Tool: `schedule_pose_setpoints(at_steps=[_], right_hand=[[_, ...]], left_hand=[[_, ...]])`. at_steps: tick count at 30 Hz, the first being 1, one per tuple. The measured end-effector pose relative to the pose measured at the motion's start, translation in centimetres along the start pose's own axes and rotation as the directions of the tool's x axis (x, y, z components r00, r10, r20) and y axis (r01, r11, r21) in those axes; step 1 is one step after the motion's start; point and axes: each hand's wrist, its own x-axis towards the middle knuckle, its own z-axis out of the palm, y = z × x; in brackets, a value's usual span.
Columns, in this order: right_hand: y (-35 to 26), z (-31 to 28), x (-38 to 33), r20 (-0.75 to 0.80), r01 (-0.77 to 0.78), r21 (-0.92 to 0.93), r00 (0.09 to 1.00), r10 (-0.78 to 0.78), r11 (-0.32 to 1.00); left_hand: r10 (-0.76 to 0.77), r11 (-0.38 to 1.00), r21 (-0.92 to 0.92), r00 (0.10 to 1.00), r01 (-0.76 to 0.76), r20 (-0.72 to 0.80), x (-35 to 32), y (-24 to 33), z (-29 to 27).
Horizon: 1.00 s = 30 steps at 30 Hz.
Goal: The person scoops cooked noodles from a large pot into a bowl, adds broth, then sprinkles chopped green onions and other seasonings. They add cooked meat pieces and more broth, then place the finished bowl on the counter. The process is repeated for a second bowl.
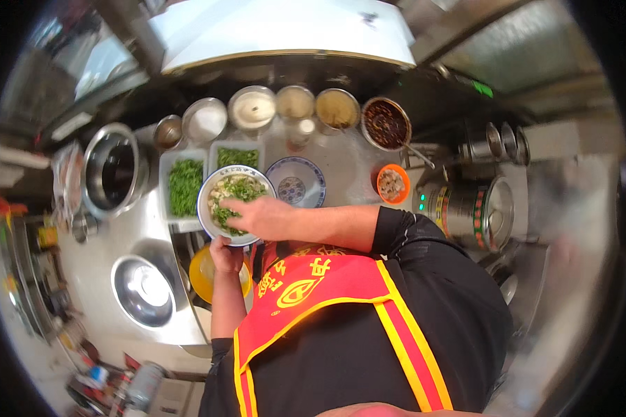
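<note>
A white bowl (203, 213) with a blue-patterned rim holds chopped green herbs (245, 186) and pale pieces. My left hand (227, 256) grips its near edge from below. Over the bowl, my right hand (264, 218) reaches in from the right, its fingers stretched apart on the food, with fingertips partly lost among the greens. Just beyond the bowl sit two clear tubs of chopped greens, a larger-looking left tub (186, 189) and a right tub (238, 154). To the right stands a second blue-and-white bowl (314, 182), showing a patterned bottom.
Along the back are several seasoning bowls, including one of white powder (205, 121) and one of dark red sauce (385, 125) with a ladle. An orange bowl (394, 183) stands right, near a metal pot (490, 212). Left are a steel basin (94, 177), another basin (129, 278) and a yellow bowl (200, 281).
</note>
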Motion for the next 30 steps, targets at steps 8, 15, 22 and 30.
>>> schedule_pose_setpoints(at_steps=[8,15,22,30], right_hand=[[17.2,-4.2,-15.7,-0.583,-0.627,0.507,0.256,0.771,0.592],[34.7,-0.2,-12.8,-0.577,-0.339,0.743,0.113,0.809,0.577],[34.4,-3.8,-16.1,-0.612,-0.596,-0.029,0.645,0.457,0.802],[29.6,-10.3,-11.6,-0.355,-0.785,-0.069,0.596,0.720,0.615]], left_hand=[[-0.021,0.995,-0.087,0.981,0.038,0.191,2.5,-3.7,6.7],[0.051,0.996,-0.074,0.997,-0.055,-0.053,3.6,-2.7,8.0],[0.205,0.976,-0.017,0.938,-0.218,-0.279,3.7,0.5,2.1],[0.229,0.962,-0.094,0.944,-0.258,-0.238,6.8,5.0,-5.5]])
